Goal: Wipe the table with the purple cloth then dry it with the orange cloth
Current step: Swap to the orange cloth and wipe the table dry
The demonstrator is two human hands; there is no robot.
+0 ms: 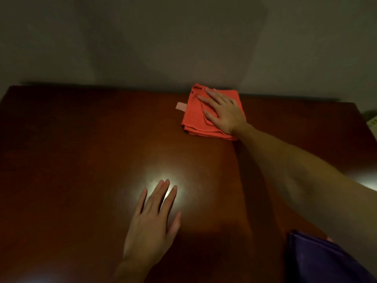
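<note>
A folded orange cloth with a pale tag on its left edge lies near the far edge of the dark wooden table. My right hand rests flat on top of it, fingers straight and spread. My left hand lies flat on the bare tabletop nearer to me, fingers straight, beside a bright glare spot. The purple cloth sits at the table's near right corner, partly under my right forearm.
A plain grey wall rises right behind the table's far edge. Something pale shows past the table's right edge. The room is dim.
</note>
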